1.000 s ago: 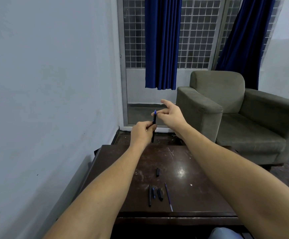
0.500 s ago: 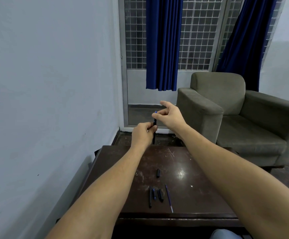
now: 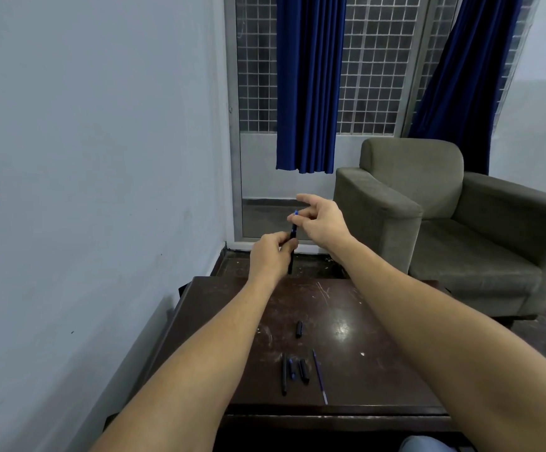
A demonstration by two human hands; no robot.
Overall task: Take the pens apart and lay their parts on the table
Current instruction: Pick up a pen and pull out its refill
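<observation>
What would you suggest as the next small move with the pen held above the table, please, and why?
Probably pull the right hand up and away, drawing the blue end piece out of the pen. The left hand has a grip on the dark barrel, and the right fingertips pinch the blue tip, which is not yet separated.

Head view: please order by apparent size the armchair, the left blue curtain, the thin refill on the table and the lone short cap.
1. Armchair
2. Left blue curtain, although it hangs farther from the camera, so the top two are unsure
3. Thin refill
4. Lone short cap
</observation>
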